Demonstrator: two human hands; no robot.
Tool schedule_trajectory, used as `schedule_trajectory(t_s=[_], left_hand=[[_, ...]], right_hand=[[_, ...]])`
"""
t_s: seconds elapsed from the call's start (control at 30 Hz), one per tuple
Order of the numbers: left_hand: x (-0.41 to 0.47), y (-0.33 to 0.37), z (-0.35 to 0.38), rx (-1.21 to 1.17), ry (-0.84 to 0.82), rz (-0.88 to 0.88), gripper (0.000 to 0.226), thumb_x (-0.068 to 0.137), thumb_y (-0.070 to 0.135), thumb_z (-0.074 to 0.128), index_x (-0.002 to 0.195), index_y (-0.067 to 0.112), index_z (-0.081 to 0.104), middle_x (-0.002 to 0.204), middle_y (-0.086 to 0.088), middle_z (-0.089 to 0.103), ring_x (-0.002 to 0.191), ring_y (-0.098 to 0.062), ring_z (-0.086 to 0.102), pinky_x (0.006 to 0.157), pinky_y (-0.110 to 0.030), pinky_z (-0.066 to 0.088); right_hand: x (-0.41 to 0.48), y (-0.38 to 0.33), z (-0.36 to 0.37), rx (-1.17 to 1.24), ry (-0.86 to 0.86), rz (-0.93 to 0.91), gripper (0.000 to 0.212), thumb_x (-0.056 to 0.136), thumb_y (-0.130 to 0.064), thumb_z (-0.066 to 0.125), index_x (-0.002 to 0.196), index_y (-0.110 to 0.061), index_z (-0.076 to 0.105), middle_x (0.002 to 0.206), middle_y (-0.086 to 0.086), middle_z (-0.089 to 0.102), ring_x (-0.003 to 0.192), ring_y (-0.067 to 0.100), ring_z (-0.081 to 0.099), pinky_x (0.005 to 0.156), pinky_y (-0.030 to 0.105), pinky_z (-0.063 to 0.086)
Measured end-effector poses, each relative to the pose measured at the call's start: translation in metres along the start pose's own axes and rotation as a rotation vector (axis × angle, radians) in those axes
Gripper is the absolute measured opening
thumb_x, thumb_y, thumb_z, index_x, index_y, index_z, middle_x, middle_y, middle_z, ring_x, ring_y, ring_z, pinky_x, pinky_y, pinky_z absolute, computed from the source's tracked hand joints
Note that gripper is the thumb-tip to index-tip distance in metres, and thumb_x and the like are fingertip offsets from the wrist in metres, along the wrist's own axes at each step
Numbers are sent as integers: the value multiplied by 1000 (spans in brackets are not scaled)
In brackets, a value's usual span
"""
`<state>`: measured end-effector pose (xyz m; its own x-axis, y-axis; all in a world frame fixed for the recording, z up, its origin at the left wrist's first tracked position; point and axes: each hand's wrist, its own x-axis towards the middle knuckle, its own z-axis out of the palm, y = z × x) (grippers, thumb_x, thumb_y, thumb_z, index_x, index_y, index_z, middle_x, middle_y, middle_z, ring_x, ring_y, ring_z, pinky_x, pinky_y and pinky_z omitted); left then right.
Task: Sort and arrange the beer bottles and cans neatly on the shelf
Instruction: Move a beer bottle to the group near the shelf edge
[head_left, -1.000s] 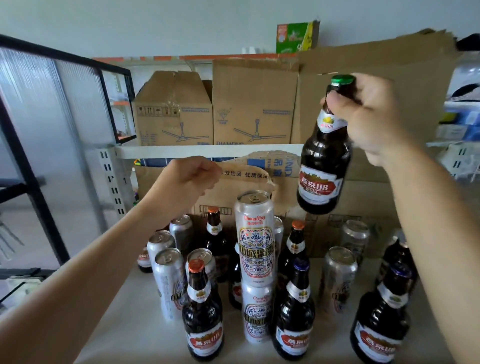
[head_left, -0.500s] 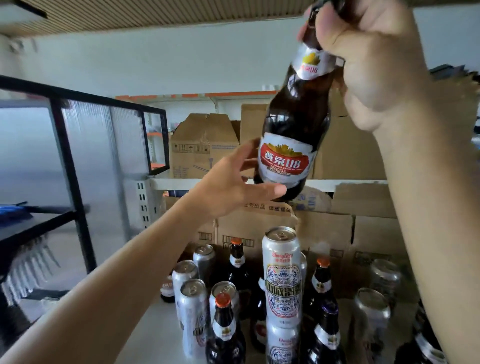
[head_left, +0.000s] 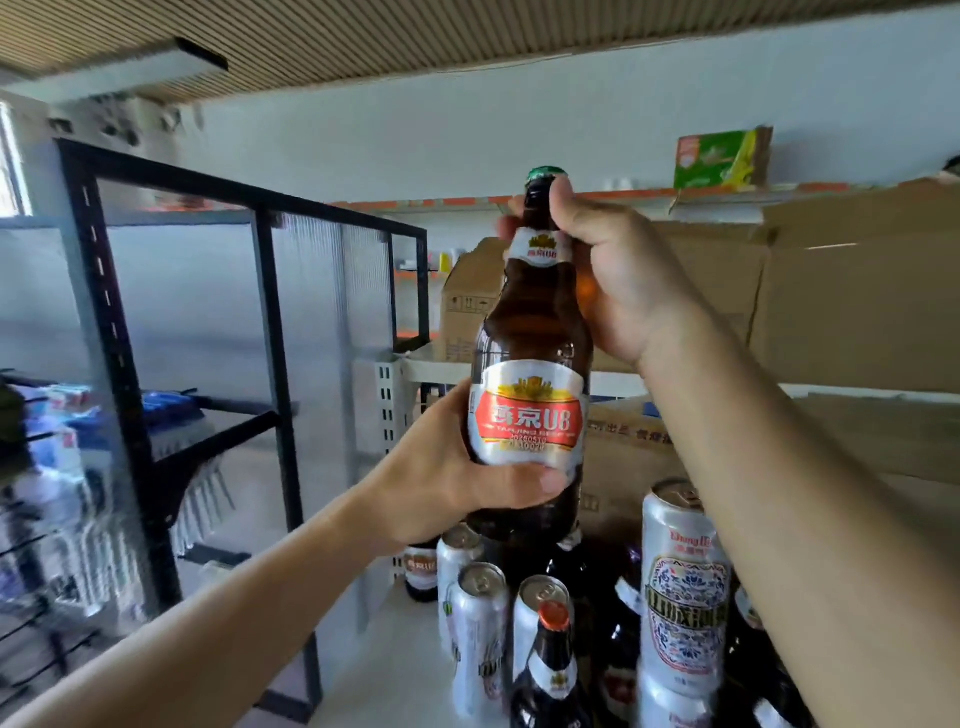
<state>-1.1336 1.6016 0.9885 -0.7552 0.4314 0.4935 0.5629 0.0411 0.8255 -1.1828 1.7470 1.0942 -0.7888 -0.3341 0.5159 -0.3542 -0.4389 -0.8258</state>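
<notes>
Brown bottle (head_left: 530, 322), body label (head_left: 527, 415): red band with white "燕京U8". The small Latin line beneath reads roughly "YANJING BEER", and the stamped digits under that are too blurred to transcribe. Neck label (head_left: 540, 248): "燕京U8", small. Tall can (head_left: 683, 597): red script at top, partly hidden, and large Chinese characters on the patterned panel, smeared. Carton (head_left: 623, 431) print and green box (head_left: 719, 158) logo: illegible.

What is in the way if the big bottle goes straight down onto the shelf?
The left hand and right hand hold the bottle right over a crowd: silver cans and an orange-capped bottle stand under it. Bare shelf shows only to their left.
</notes>
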Motion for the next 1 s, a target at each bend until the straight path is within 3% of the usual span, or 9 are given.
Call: schedule_trajectory(t_s=[0.1, 0.27, 0.4, 0.53, 0.7, 0.83, 0.9, 1.0], left_hand=[[-11, -9, -10, 25, 45, -26, 44, 66, 22, 79, 106, 13, 62, 91, 0, 71, 85, -13, 68, 75, -21, 53], [-24, -23, -23, 26, 97, -52, 50, 66, 23, 79, 111, 12, 59, 93, 0, 70, 87, -15, 68, 76, -22, 53], [-30, -32, -31, 18, 107, -73, 53, 66, 22, 80, 111, 4, 57, 93, -8, 69, 85, -18, 67, 76, -23, 53], [-37, -47, -42, 59, 114, -99, 53, 66, 24, 82, 110, 6, 59, 97, -15, 69, 87, -25, 68, 77, -31, 55], [-49, -79, -62, 131, 135, -158, 72, 62, 22, 90, 120, 11, 50, 104, -12, 70, 95, -33, 68, 87, -53, 55], [-65, -103, -76, 177, 151, -221, 73, 62, 17, 91, 121, 19, 49, 106, -6, 70, 95, -24, 70, 86, -43, 57], [-73, -114, -80, 149, 119, -248, 69, 65, 5, 88, 120, 18, 48, 105, -6, 70, 95, -23, 70, 84, -34, 57], [-86, -132, -88, 111, 75, -302, 67, 67, 1, 85, 121, 17, 49, 106, -8, 69, 99, -25, 68, 88, -34, 56]], right_hand=[[3, 17, 10, 4, -11, 52, 29, 101, -29, 47, 110, -4, 58, 91, 9, 69, 68, 17, 64, 62, 27, 56], [8, 37, 17, -138, -41, 66, 30, 99, -34, 51, 91, -7, 61, 80, 3, 73, 74, 16, 69, 74, 32, 58], [11, 53, 18, -250, -44, 28, 23, 83, -37, 68, 77, -14, 71, 83, 6, 68, 84, 24, 67, 95, 47, 53], [11, 69, 22, -433, -52, 10, 27, 85, -23, 71, 59, -21, 63, 61, -6, 58, 66, 13, 61, 74, 33, 53], [12, 86, 28, -578, -110, 134, 11, 87, -23, 70, 81, -15, 66, 65, -7, 63, 60, 2, 63, 59, 22, 50], [13, 108, 36, -573, -97, 244, 13, 86, -15, 72, 95, -7, 67, 74, 3, 63, 65, 9, 60, 66, 27, 52], [13, 124, 40, -563, -108, 269, 10, 88, -8, 70, 81, -7, 61, 63, 1, 58, 57, 8, 54, 63, 22, 49], [15, 154, 43, -591, -104, 300, 32, 88, -2, 68, 61, -11, 53, 45, -10, 52, 41, 3, 48, 52, 9, 44]])
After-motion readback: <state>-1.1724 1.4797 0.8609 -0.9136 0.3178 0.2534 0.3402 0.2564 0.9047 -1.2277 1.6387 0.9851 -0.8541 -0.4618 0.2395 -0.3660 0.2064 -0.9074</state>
